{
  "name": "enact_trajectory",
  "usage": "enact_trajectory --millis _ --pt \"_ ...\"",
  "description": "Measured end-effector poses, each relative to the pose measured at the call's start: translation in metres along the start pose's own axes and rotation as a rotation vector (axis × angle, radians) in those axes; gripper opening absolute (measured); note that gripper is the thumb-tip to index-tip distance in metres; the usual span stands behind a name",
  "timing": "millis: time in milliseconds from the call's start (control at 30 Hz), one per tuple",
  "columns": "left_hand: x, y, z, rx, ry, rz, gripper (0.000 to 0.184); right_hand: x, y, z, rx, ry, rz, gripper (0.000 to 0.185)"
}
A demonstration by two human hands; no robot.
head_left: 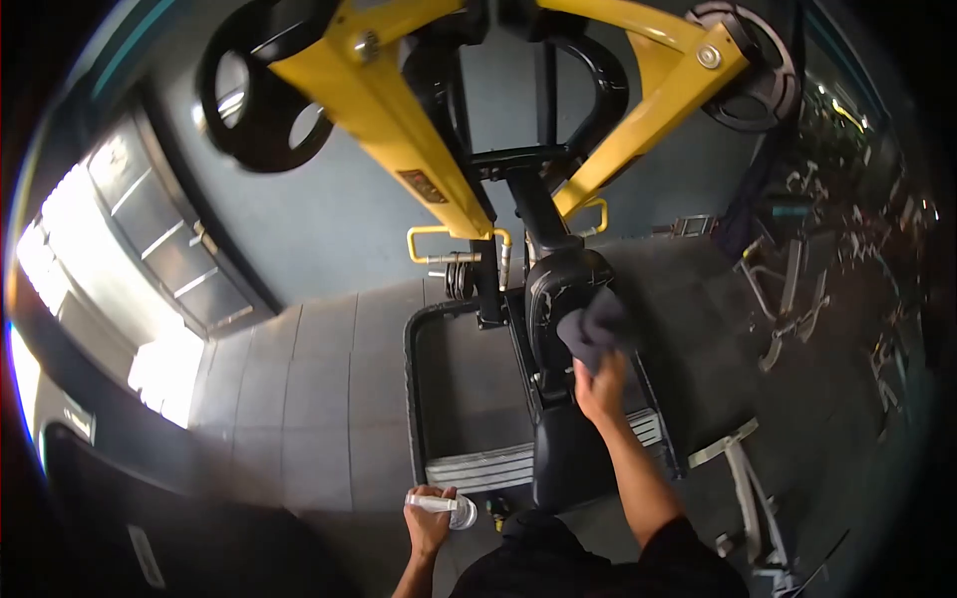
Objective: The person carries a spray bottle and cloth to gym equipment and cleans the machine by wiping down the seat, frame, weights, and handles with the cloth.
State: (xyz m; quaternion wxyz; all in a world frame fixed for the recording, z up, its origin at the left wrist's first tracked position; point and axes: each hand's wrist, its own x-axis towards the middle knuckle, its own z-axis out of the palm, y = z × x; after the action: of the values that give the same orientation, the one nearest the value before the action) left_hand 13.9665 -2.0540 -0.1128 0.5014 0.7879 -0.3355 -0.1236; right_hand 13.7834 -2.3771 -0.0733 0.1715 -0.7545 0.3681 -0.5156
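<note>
My right hand point(601, 387) is closed on a dark grey cloth point(590, 334), somewhat blurred, held over the upright black pad point(558, 284) of a yellow weight machine. Worn pale marks show on the pad's surface. Whether the cloth presses on it I cannot tell. Below the pad lies the black seat point(566, 453). Lower and to the left, my left hand point(429, 528) is wrapped round a white and clear spray bottle point(461, 512), near the machine's ribbed metal footplate point(483, 468).
Yellow machine arms point(399, 140) reach overhead, carrying a black weight plate point(254, 100) on the left. Small yellow handles point(429, 239) jut out beside the pad. A dark door point(164, 224) stands at left; metal bench frames point(788, 299) are at right.
</note>
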Motion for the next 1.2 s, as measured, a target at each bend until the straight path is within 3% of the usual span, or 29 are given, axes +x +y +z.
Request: enact_trajectory --millis 67,133,167,233,333,400,467,533,600,667,700,733,800,833,867,900,933,1000,1033,1100,1167,1200 --pt "0.028 -0.023 0.002 0.003 -0.053 -0.076 0.03 0.056 0.027 0.056 -0.287 0.032 -0.174 0.05" --pt "0.055 -0.016 -0.008 0.074 -0.138 0.058 0.035 0.111 0.026 0.076 -0.573 -0.088 -0.128 0.049" --pt "0.069 -0.032 -0.009 0.152 -0.154 0.184 0.042 0.13 0.021 0.089 -0.586 -0.038 -0.046 0.047" --pt "0.105 -0.021 -0.018 0.182 -0.215 0.303 0.034 0.177 0.038 0.115 -0.636 0.028 0.039 0.041" --pt "0.156 0.008 -0.023 0.179 -0.185 0.307 0.025 0.231 0.043 0.141 -0.888 -0.116 0.201 0.052" --pt "0.194 0.018 -0.025 0.28 -0.169 0.448 0.027 0.211 -0.001 0.128 -0.899 -0.09 0.065 0.057" --pt "0.233 0.016 -0.025 0.328 -0.155 0.577 0.03 0.164 -0.001 0.137 -0.745 -0.058 -0.049 0.058" --pt "0.272 0.011 -0.017 0.29 -0.136 0.649 0.031 0.149 0.011 0.121 -0.648 0.068 -0.025 0.056" --pt "0.31 0.02 -0.006 0.3 -0.187 0.753 0.031 0.174 0.033 0.108 -0.695 0.189 0.186 0.054" --pt "0.344 0.011 0.012 0.305 -0.264 0.697 0.032 0.214 0.052 0.093 -0.819 0.142 0.441 0.044" --pt "0.366 0.005 0.022 0.378 -0.283 0.742 0.032 0.233 0.041 0.084 -0.866 0.134 0.479 0.041" --pt "0.383 0.002 0.037 0.292 -0.364 0.706 0.036 0.24 0.059 0.1 -1.054 0.346 0.363 0.037" --pt "0.417 0.002 0.077 -0.036 -0.545 0.582 0.031 0.241 0.043 0.117 -0.653 0.083 0.521 0.038" --pt "0.444 -0.045 0.104 -0.248 -0.456 0.625 0.041 0.225 0.034 0.129 -0.729 0.252 0.383 0.056" --pt "0.486 -0.049 0.116 -0.051 -0.64 0.733 0.05 0.203 0.02 0.141 -0.742 0.351 0.335 0.076" --pt "0.507 -0.048 0.132 -0.099 -0.798 0.598 0.048 0.189 0.009 0.144 -0.629 0.327 0.308 0.083" --pt "0.516 -0.031 0.142 -0.076 -0.863 0.592 0.045 0.169 0.005 0.148 -0.575 0.287 0.253 0.088" --pt "0.529 0.02 0.162 -0.03 -1.032 0.476 0.039 0.113 0.017 0.172 -0.591 0.403 0.158 0.087" --pt "0.534 0.026 0.175 -0.071 -1.062 0.53 0.038 0.083 0.032 0.195 -0.326 0.642 0.256 0.077" --pt "0.54 0.02 0.195 -0.14 -1.111 0.627 0.035 0.028 0.082 0.239 0.194 1.04 0.746 0.061" --pt "0.518 0.032 0.203 -0.164 -1.129 0.692 0.04 0.01 0.122 0.239 0.329 1.163 1.176 0.055" --pt "0.504 0.038 0.205 -0.187 -1.134 0.728 0.042 0.006 0.143 0.22 0.192 1.142 1.19 0.055"
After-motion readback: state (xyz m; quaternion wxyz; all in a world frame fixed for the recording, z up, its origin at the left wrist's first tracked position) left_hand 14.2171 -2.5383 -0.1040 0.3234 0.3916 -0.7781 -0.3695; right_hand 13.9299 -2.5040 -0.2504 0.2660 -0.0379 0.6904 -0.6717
